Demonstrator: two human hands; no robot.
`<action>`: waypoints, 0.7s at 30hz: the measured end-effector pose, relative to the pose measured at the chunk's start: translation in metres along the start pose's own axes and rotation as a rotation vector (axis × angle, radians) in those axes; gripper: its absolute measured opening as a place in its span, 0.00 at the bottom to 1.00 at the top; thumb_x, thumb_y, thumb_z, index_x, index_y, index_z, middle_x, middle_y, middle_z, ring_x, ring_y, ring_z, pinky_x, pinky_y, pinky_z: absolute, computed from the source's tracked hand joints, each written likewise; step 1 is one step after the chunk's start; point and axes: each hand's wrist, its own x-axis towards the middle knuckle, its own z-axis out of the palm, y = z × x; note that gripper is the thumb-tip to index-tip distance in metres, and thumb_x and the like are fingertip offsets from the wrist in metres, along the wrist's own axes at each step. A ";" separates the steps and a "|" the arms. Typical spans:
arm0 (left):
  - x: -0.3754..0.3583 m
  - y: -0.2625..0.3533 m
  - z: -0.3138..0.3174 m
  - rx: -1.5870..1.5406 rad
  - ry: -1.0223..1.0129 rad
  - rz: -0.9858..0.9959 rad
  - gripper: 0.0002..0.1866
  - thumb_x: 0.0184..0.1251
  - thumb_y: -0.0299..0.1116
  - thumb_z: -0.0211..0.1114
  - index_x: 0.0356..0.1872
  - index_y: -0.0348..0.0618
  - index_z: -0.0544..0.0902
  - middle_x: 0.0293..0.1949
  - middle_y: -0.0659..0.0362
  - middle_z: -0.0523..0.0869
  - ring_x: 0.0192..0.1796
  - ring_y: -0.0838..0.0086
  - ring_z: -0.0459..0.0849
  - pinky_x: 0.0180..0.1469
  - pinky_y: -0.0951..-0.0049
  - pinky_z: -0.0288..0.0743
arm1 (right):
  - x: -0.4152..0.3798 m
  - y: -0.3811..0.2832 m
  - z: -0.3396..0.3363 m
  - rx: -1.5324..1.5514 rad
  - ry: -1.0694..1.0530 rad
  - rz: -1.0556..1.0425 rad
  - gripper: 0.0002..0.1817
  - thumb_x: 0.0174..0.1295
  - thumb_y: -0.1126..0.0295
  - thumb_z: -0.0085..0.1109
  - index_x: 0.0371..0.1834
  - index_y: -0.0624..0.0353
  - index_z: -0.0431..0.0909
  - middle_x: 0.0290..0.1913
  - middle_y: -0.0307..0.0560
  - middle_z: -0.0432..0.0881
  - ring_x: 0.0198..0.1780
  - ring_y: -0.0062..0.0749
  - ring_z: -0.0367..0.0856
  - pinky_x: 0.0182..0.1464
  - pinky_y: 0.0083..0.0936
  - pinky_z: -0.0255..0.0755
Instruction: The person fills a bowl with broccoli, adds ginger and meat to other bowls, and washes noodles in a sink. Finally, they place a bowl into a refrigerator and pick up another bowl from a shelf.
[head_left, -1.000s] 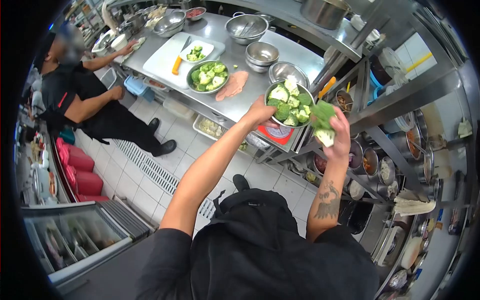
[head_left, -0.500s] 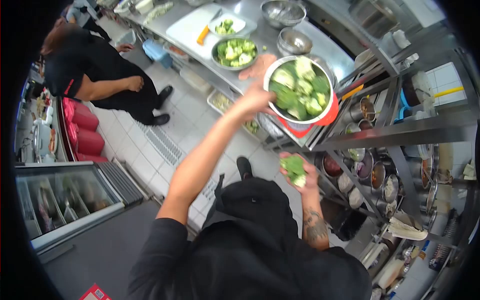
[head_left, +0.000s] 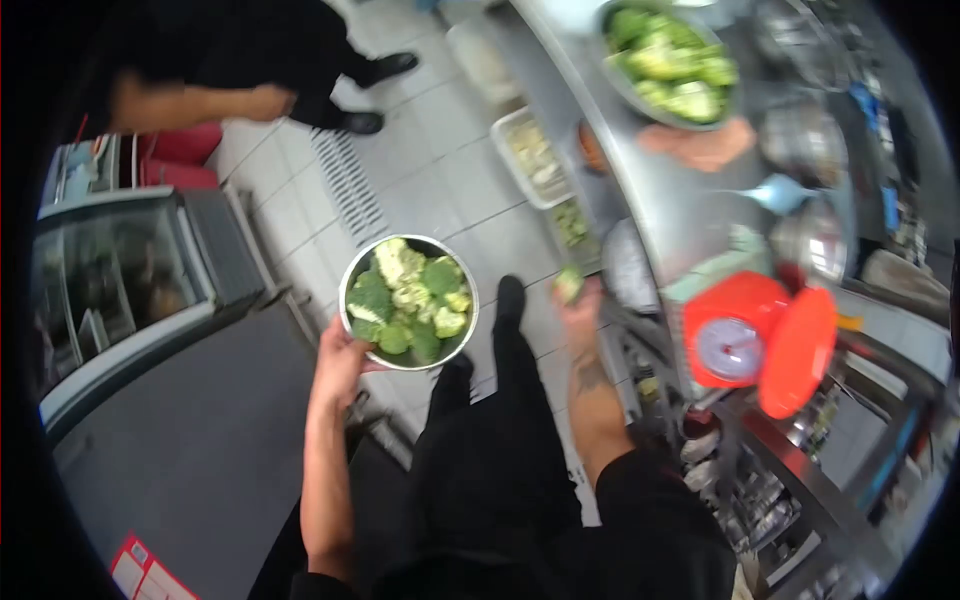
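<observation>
A metal bowl (head_left: 352,262) of broccoli florets (head_left: 410,300) is held over the floor by my left hand (head_left: 342,362), whose fingers grip its near left rim. In my right hand (head_left: 578,308), closed and somewhat blurred, is a broccoli floret (head_left: 569,284). That hand is to the right of the bowl, apart from it and beside the counter's front edge. A red kitchen scale (head_left: 728,348) with a round dial stands on the counter end, its red pan (head_left: 798,352) tilted at the right side.
A second bowl of broccoli (head_left: 670,65) rests on the steel counter (head_left: 645,190) near a pinkish cloth (head_left: 705,143) and metal bowls (head_left: 808,240). Glass-topped fridge (head_left: 120,270) stands left. Another person (head_left: 250,60) stands at upper left. Containers (head_left: 530,155) sit below the counter.
The bowl of broccoli has left the scale, carried left and toward me in my left hand. My right hand has moved up slightly with its floret. My view has turned, bringing the scale into sight.
</observation>
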 end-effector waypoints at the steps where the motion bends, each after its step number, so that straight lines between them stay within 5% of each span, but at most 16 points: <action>1: 0.002 -0.019 -0.005 -0.011 0.033 -0.040 0.31 0.61 0.12 0.51 0.68 0.40 0.66 0.53 0.49 0.82 0.45 0.62 0.89 0.37 0.67 0.90 | 0.016 -0.011 0.007 0.065 0.122 0.017 0.23 0.65 0.52 0.55 0.53 0.57 0.73 0.48 0.50 0.77 0.47 0.47 0.78 0.45 0.38 0.76; 3: 0.022 -0.064 -0.016 -0.059 0.055 -0.077 0.30 0.62 0.12 0.52 0.68 0.40 0.66 0.51 0.50 0.83 0.45 0.63 0.89 0.36 0.68 0.90 | 0.025 -0.022 0.033 0.116 0.444 0.056 0.29 0.67 0.55 0.56 0.66 0.60 0.66 0.63 0.58 0.72 0.61 0.53 0.75 0.61 0.49 0.75; 5: 0.029 -0.075 -0.025 -0.020 0.040 -0.113 0.30 0.63 0.13 0.51 0.68 0.41 0.66 0.51 0.51 0.83 0.45 0.64 0.88 0.36 0.68 0.90 | -0.011 0.003 0.056 -0.259 0.601 -0.004 0.26 0.68 0.58 0.56 0.64 0.60 0.69 0.61 0.55 0.75 0.58 0.49 0.78 0.58 0.42 0.78; 7: 0.033 -0.083 -0.013 -0.028 0.038 -0.128 0.33 0.62 0.13 0.50 0.70 0.42 0.64 0.53 0.51 0.82 0.46 0.66 0.88 0.37 0.69 0.90 | -0.051 0.020 0.067 -1.064 0.180 -0.393 0.17 0.67 0.67 0.56 0.57 0.60 0.75 0.55 0.49 0.78 0.50 0.38 0.80 0.50 0.29 0.78; 9: 0.032 -0.084 -0.003 -0.012 -0.016 -0.102 0.34 0.60 0.12 0.49 0.71 0.43 0.63 0.54 0.51 0.82 0.46 0.66 0.88 0.37 0.68 0.89 | -0.129 0.041 0.120 -1.440 -0.180 -0.905 0.12 0.64 0.72 0.58 0.50 0.62 0.78 0.49 0.45 0.80 0.44 0.30 0.79 0.44 0.24 0.76; 10: 0.029 -0.081 -0.002 0.032 -0.066 -0.084 0.36 0.59 0.12 0.47 0.72 0.44 0.62 0.55 0.51 0.81 0.47 0.66 0.87 0.38 0.68 0.89 | -0.181 0.049 0.169 -1.561 -0.417 -0.927 0.18 0.57 0.78 0.59 0.53 0.56 0.78 0.50 0.49 0.80 0.50 0.42 0.79 0.40 0.33 0.77; 12: 0.026 -0.071 0.001 0.048 -0.114 -0.114 0.39 0.56 0.11 0.46 0.73 0.45 0.61 0.57 0.51 0.80 0.50 0.64 0.86 0.38 0.67 0.89 | -0.232 0.063 0.222 -1.952 -0.925 -1.086 0.29 0.51 0.81 0.59 0.61 0.52 0.75 0.61 0.51 0.73 0.57 0.51 0.74 0.45 0.40 0.76; 14: 0.024 -0.066 0.003 0.096 -0.250 -0.151 0.39 0.56 0.11 0.47 0.73 0.45 0.62 0.58 0.51 0.79 0.52 0.63 0.85 0.37 0.66 0.89 | -0.262 0.073 0.248 -2.508 -0.886 -0.888 0.38 0.46 0.84 0.57 0.66 0.44 0.71 0.72 0.49 0.60 0.62 0.59 0.67 0.52 0.45 0.75; 15: 0.023 -0.062 0.004 0.094 -0.287 -0.171 0.39 0.55 0.11 0.48 0.72 0.44 0.63 0.59 0.50 0.79 0.53 0.62 0.85 0.37 0.65 0.90 | -0.259 0.074 0.249 -2.574 -0.846 -0.802 0.42 0.45 0.83 0.59 0.69 0.46 0.65 0.71 0.52 0.57 0.59 0.60 0.71 0.50 0.47 0.77; 18: 0.025 -0.064 0.002 0.055 -0.284 -0.188 0.38 0.56 0.11 0.49 0.72 0.44 0.63 0.58 0.50 0.78 0.53 0.61 0.84 0.38 0.64 0.90 | -0.248 0.070 0.252 -2.519 -0.796 -0.547 0.39 0.45 0.82 0.60 0.66 0.51 0.65 0.65 0.57 0.61 0.53 0.62 0.76 0.46 0.50 0.79; 21: 0.025 -0.063 0.001 0.013 -0.297 -0.185 0.37 0.57 0.11 0.49 0.71 0.44 0.64 0.58 0.50 0.79 0.53 0.61 0.84 0.38 0.63 0.90 | -0.253 0.071 0.255 -2.429 -0.750 -0.649 0.32 0.45 0.80 0.61 0.59 0.57 0.67 0.59 0.61 0.62 0.45 0.65 0.79 0.43 0.52 0.79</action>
